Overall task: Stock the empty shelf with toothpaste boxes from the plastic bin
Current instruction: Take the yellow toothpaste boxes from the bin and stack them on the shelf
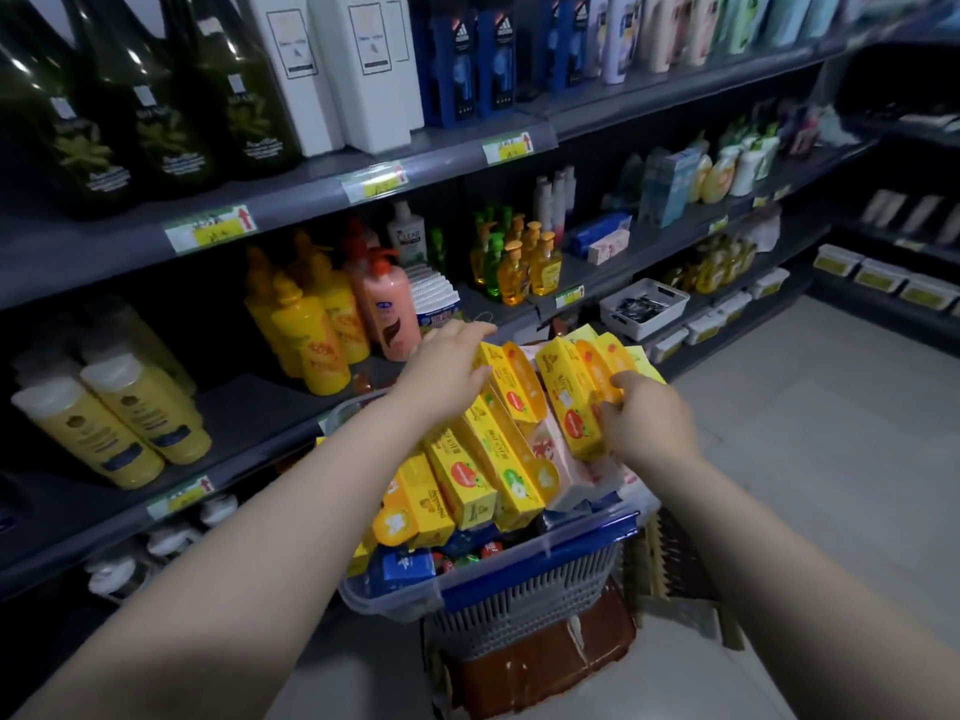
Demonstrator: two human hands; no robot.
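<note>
A clear plastic bin (395, 600) with blue handles holds several yellow toothpaste boxes (467, 475) piled above its rim, with pink boxes among them. My left hand (449, 363) lies on the far end of a yellow box (511, 379), fingers curled over its edge. Further right, a bundle of yellow boxes (571, 397) is gripped by my right hand (647, 420), thumb on top. The dark shelf (249, 407) just left of the bin has a bare stretch between the bottles.
The bin rests on a grey basket (519, 610) above a brown stool (545, 662). Yellow and pink bottles (332, 324) line the shelf behind. A white crate (644, 306) stands to the right. Pale floor (831, 433) lies open on the right.
</note>
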